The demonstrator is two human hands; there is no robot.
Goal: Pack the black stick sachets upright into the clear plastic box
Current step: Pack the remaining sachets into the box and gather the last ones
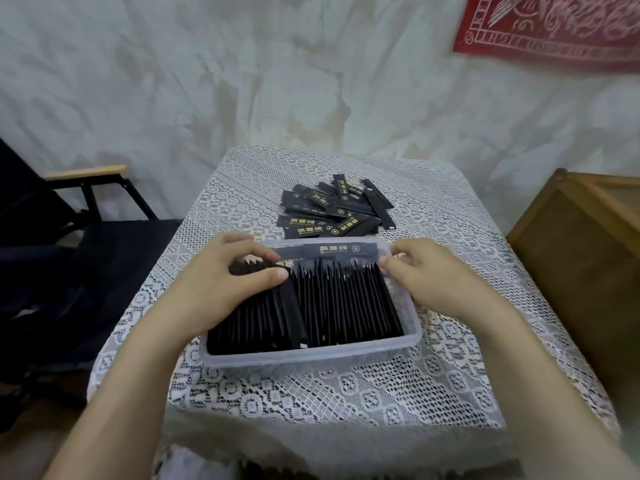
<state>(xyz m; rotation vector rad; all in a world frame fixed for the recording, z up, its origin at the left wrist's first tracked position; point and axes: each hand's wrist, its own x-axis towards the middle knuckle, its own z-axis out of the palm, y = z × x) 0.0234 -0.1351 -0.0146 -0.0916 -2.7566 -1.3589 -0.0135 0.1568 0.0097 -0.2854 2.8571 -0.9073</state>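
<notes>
A clear plastic box [311,355] sits on the lace-covered table, packed with several black stick sachets [346,303] standing on edge in a row. One sachet [294,317] lies tilted across the row near the middle. My left hand [225,282] rests over the left part of the row, fingers and thumb curled round the tops of the sachets. My right hand [436,275] holds the far right corner of the box, fingertips at the rightmost sachets. A loose pile of black sachets [332,209] with gold print lies behind the box.
The small table has a white lace cloth [311,393]. A dark folding chair [69,244] stands at the left, a wooden crate [585,258] at the right. A white draped wall is behind, with a red cloth [554,26] at top right.
</notes>
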